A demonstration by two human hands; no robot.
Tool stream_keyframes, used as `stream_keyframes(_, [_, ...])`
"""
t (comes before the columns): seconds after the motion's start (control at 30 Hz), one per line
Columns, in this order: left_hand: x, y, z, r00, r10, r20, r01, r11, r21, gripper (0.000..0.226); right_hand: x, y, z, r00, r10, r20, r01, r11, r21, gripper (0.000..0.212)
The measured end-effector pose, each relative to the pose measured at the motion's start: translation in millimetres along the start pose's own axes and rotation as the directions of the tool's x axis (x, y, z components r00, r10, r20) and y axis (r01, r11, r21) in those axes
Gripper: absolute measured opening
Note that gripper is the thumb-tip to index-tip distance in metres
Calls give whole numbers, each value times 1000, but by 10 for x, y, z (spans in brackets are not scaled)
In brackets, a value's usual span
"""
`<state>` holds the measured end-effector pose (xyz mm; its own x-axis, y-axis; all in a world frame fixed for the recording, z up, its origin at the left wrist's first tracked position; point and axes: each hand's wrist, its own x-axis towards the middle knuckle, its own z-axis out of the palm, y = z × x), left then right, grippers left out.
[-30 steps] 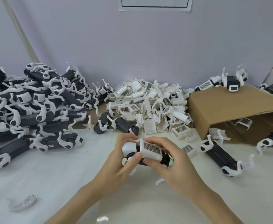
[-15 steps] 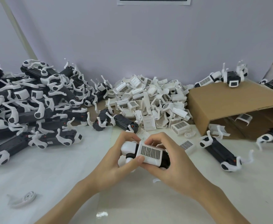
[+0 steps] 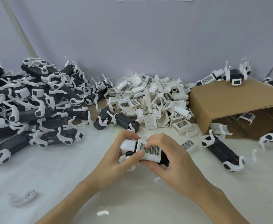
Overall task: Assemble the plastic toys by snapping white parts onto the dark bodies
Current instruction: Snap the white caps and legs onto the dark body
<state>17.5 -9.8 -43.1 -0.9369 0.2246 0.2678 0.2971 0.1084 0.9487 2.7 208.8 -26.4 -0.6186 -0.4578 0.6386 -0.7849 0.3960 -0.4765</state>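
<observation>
Nearest the camera, two bare forearms reach in over the white tabletop [image 3: 35,175]; a loose white leg piece [image 3: 25,197] lies alone at the near left, well apart from everything else. Just beyond, both hands meet above the middle of the tabletop around one toy; the left hand [image 3: 116,160] curls its fingers [image 3: 129,136] over the toy's white head end, with the thumb laid across the lower edge of the white grille part [image 3: 148,151]; the right hand [image 3: 169,160] wraps the dark body [image 3: 164,159] from the other side, its fingers bent over the top edge of the same grille part, which sits on the body between the two hands; whether it is fully seated cannot be told. To the right of the hands a single grille cover [image 3: 188,144] lies flat, and further right a dark toy with white legs [image 3: 223,154] lies on the tabletop. Behind the hands two dark bodies [image 3: 116,121] rest side by side at the foot of a heap of white parts [image 3: 150,101]; a large pile of dark toys with white legs [image 3: 30,101] fills the left; a cardboard box [image 3: 229,102] lies on its side at the right, with a toy [image 3: 234,75] on top of it. A pale wall [image 3: 132,38] closes the back.
</observation>
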Motion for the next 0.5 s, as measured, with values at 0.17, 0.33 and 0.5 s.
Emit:
stream_keyframes(0.17, [8,-32,4,999,-35,16,36,997,-74,55,-7,94,25,994,-100,-54,98,994,-39,21])
stream_keyframes(0.33, [13,-12,0,1000,-16,10,16,999,-38,53,2,67,36,995,-63,-73,65,998,27,21])
stream_keyframes(0.5, [27,53,-27,997,70,23,-72,993,91,54,-61,67,-32,982,154,113,-164,982,90,31])
